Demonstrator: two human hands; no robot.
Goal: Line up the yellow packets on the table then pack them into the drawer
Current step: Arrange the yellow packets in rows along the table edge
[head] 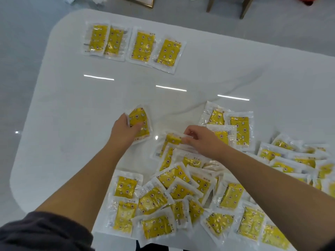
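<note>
— What's on the desk [72,105]?
— Yellow star-printed packets [233,195] in clear wrap: a row [140,45] of four at the far edge, a heap [181,187] near.
— Hands?
— The left hand [126,131] grips a packet [140,120]; the right hand [203,142] pinches another [173,138] on the heap.

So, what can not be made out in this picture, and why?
Head view:
Drawer: outside the frame.
Loose packets: overlapping, cut off by right and bottom edges; count unknown.
Print on the lined-up packets: too small, blurred.
Packet in the right hand: partly covered by it.
</note>
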